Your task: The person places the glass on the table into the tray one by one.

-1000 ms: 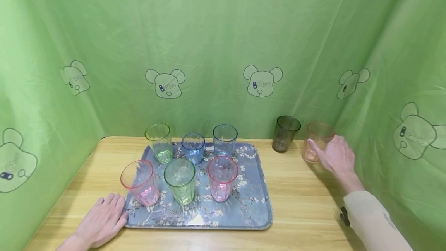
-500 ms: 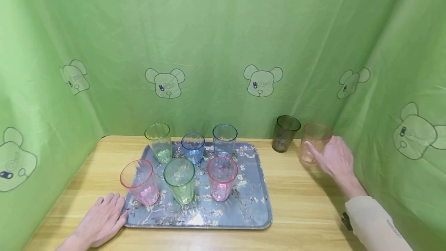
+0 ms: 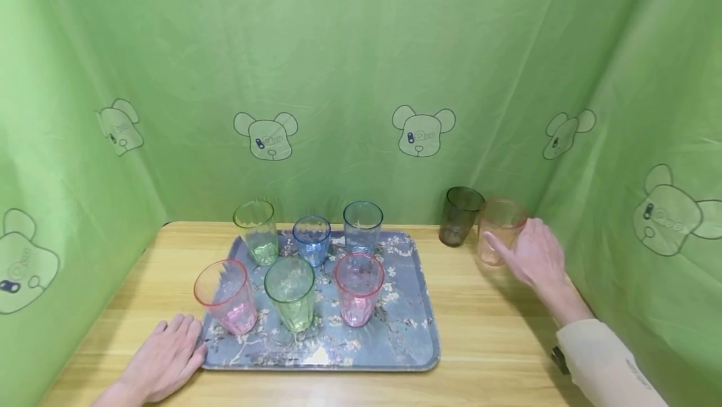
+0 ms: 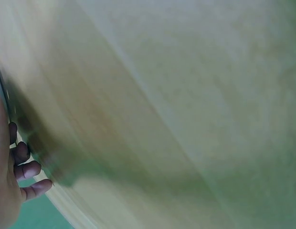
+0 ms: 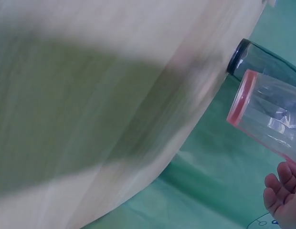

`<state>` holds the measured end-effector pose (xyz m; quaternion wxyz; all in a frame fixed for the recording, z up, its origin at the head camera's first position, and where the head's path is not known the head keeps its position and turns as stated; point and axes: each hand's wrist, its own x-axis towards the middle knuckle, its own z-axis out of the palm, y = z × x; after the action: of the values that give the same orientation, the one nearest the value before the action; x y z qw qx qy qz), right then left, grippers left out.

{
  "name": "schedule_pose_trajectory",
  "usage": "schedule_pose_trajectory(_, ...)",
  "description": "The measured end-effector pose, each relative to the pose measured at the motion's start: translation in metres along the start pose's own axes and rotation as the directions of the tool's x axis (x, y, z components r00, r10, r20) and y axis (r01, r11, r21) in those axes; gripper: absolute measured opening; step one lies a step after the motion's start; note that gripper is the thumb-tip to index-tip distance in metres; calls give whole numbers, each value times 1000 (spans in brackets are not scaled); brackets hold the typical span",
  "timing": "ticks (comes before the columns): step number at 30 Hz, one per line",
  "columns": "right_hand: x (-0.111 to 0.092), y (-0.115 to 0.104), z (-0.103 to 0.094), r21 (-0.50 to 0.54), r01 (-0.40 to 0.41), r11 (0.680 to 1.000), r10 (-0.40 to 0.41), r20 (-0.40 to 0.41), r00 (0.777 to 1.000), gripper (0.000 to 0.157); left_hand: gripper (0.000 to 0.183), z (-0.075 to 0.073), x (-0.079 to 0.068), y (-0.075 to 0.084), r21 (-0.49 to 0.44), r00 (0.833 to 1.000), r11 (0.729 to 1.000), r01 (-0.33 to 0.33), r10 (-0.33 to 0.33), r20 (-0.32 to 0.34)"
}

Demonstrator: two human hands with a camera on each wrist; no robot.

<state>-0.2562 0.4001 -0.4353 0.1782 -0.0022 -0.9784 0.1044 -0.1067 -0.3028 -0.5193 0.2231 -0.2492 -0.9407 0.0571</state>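
Note:
My right hand [image 3: 538,253] grips a clear orange-pink tumbler [image 3: 496,222] on the right of the table, thumb across its near side and fingers at its right. In the right wrist view the same tumbler [image 5: 274,114] shows a pink base, with curled fingertips [image 5: 272,198] at its side. Close on its left stands a dark grey tumbler [image 3: 455,225], overlapping it in the head view. My left hand [image 3: 169,354] lies flat on the table, thumb and fingertips at the left edge of a blue-grey floral tray [image 3: 395,347].
Upright on the tray are pink tumblers [image 3: 355,306], green tumblers [image 3: 290,306] and blue tumblers [image 3: 313,250] in two rows. The wooden table [image 3: 474,338] ends at green curtains [image 3: 338,49] at the back and sides.
My right hand and the orange-pink tumbler have shifted a little to the left, nearer the dark grey tumbler. My left hand has stayed where it was.

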Motion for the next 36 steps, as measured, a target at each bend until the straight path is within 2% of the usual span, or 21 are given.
schedule_pose_trajectory(15,0,-12,1,-84,122,989,-125,-25,992,91,25,0,0,-1,8,1000,1000,-5,5,6)
schedule_pose_trajectory(21,-1,-21,0,-94,170,981,-176,-65,982,84,24,1,-1,-1,2,1000,1000,-5,5,0)
schedule_pose_trajectory(36,0,-42,-2,-126,230,965,-239,-68,969,86,25,1,0,0,5,1000,1000,-1,1,-5)
